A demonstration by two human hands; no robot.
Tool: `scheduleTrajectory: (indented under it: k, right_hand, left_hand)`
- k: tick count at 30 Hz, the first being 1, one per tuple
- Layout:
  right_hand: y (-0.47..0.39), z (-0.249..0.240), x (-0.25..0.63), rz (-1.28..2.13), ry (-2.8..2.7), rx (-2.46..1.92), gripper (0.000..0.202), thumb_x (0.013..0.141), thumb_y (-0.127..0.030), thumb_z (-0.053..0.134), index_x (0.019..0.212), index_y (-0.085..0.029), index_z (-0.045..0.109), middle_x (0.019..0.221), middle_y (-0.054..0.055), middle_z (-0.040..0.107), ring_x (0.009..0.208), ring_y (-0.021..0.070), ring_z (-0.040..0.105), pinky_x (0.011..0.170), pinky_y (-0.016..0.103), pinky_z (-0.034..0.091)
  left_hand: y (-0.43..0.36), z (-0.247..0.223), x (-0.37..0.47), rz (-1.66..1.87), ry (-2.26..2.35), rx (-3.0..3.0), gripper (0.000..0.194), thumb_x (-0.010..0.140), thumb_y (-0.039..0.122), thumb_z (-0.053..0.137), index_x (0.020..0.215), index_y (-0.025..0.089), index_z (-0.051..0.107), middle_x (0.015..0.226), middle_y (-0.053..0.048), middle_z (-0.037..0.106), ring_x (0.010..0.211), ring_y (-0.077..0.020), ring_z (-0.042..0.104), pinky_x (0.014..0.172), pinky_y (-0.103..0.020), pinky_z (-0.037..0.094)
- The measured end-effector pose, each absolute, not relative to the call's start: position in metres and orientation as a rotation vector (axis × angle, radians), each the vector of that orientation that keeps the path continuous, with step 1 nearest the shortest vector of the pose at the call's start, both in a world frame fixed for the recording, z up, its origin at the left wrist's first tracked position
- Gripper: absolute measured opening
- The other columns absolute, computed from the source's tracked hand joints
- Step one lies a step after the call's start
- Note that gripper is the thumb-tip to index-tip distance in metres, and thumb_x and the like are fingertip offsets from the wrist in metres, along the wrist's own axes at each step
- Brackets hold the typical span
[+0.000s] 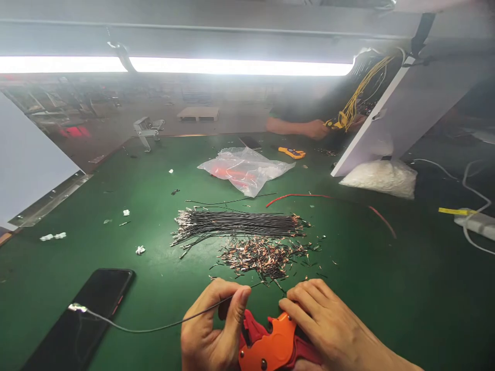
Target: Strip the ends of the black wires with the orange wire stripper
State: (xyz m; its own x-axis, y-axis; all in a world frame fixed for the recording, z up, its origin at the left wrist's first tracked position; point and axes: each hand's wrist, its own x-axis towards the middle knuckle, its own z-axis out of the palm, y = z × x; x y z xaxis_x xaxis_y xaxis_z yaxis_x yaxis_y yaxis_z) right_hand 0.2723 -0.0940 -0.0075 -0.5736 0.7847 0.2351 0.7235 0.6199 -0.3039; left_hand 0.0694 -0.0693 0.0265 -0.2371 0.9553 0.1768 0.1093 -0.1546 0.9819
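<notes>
My left hand (216, 324) pinches a thin black wire (166, 327) between thumb and fingers. The wire's near end trails left over a black phone (87, 314) and ends in a silvery terminal (77, 307); its other end points past the thumb. My right hand (320, 314) is closed around an orange and red wire stripper (270, 342), whose jaws are beside my left hand; its handles are partly hidden. Just beyond lies a heap of short black insulation and copper scraps (263, 257). Behind it is a bundle of cut black wires (240, 223) with terminals on their left ends.
A plastic bag with red contents (247, 170) and a yellow tool (292, 152) lie farther back. At right are a red wire (297, 196) and a bag of white pieces (381, 178). Across the table, a co-worker's hand (319, 129) is near yellow wires (359, 93).
</notes>
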Motion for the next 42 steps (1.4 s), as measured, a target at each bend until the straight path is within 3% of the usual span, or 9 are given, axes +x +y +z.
scheduleTrajectory:
  k: [7, 10, 13, 15, 19, 26, 33, 42]
  right_hand:
    - [-0.094, 0.000, 0.272, 0.277, -2.501, -1.211, 0.059, 0.078, -0.064, 0.069, 0.113, -0.016, 0.064, 0.092, 0.011, 0.067, 0.083, 0.0293, 0.060, 0.075, 0.046, 0.047]
    - [-0.093, 0.004, 0.272, 0.275, -2.422, -1.173, 0.056, 0.081, -0.065, 0.065, 0.114, -0.019, 0.063, 0.103, 0.013, 0.064, 0.091, 0.0319, 0.058, 0.083, 0.052, 0.043]
    - [-0.092, 0.001, 0.271, 0.258, -2.161, -1.161, 0.030, 0.095, -0.036, 0.056, 0.117, -0.015, 0.059, 0.105, 0.013, 0.061, 0.096, 0.0296, 0.056, 0.086, 0.050, 0.040]
    - [-0.091, 0.000, 0.268, 0.251, -2.000, -1.151, 0.023, 0.094, -0.016, 0.052, 0.117, -0.013, 0.058, 0.099, 0.011, 0.062, 0.092, 0.0255, 0.056, 0.084, 0.044, 0.039]
    - [-0.088, 0.001, 0.263, 0.248, -1.942, -1.102, 0.023, 0.088, -0.003, 0.052, 0.106, -0.014, 0.061, 0.086, 0.005, 0.065, 0.079, 0.0195, 0.058, 0.084, 0.042, 0.036]
    - [-0.093, -0.001, 0.258, 0.362, -1.935, -1.050, 0.022, 0.084, -0.006, 0.045, 0.093, -0.018, 0.062, 0.074, 0.001, 0.064, 0.068, 0.0177, 0.057, 0.087, 0.046, 0.033]
    - [-0.090, 0.002, 0.262, 0.274, -1.989, -1.133, 0.017, 0.084, -0.004, 0.049, 0.081, -0.018, 0.058, 0.067, -0.001, 0.060, 0.063, 0.0155, 0.053, 0.083, 0.042, 0.035]
    - [-0.084, 0.001, 0.264, 0.076, -1.974, -1.208, 0.018, 0.085, -0.004, 0.048, 0.076, -0.019, 0.054, 0.063, -0.003, 0.057, 0.059, 0.0139, 0.050, 0.081, 0.040, 0.036]
  left_hand:
    - [-0.066, 0.016, 0.061, 1.482, 1.369, 1.592, 0.014, 0.084, 0.026, 0.068, 0.070, 0.025, 0.068, 0.059, 0.005, 0.055, 0.057, -0.0131, 0.051, 0.059, -0.025, 0.040]
    - [-0.065, 0.007, 0.056, 1.429, 1.276, 1.853, 0.010, 0.085, 0.017, 0.066, 0.079, 0.025, 0.066, 0.063, 0.006, 0.057, 0.060, -0.0128, 0.053, 0.061, -0.025, 0.043]
    - [-0.068, 0.000, 0.058, 1.371, 1.182, 2.028, 0.013, 0.087, 0.013, 0.064, 0.083, 0.025, 0.064, 0.064, 0.006, 0.059, 0.062, -0.0129, 0.053, 0.061, -0.025, 0.043]
    - [-0.072, -0.004, 0.064, 1.351, 1.188, 2.062, 0.012, 0.089, 0.015, 0.062, 0.082, 0.025, 0.063, 0.064, 0.005, 0.058, 0.064, -0.0140, 0.052, 0.062, -0.026, 0.042]
    - [-0.080, -0.009, 0.075, 1.316, 1.219, 2.131, 0.016, 0.095, 0.021, 0.055, 0.081, 0.024, 0.062, 0.063, 0.003, 0.056, 0.067, -0.0161, 0.049, 0.067, -0.029, 0.039]
    - [-0.080, -0.009, 0.077, 1.284, 1.208, 2.259, 0.020, 0.097, 0.021, 0.050, 0.081, 0.024, 0.060, 0.061, 0.004, 0.056, 0.066, -0.0157, 0.048, 0.069, -0.029, 0.038]
    - [-0.082, -0.014, 0.085, 1.278, 1.197, 2.432, 0.029, 0.100, 0.030, 0.045, 0.075, 0.025, 0.060, 0.056, 0.004, 0.056, 0.060, -0.0143, 0.049, 0.064, -0.027, 0.041]
    - [-0.082, -0.015, 0.087, 1.291, 1.251, 2.476, 0.035, 0.094, 0.013, 0.048, 0.061, 0.022, 0.054, 0.054, 0.003, 0.051, 0.055, -0.0117, 0.049, 0.061, -0.023, 0.043]
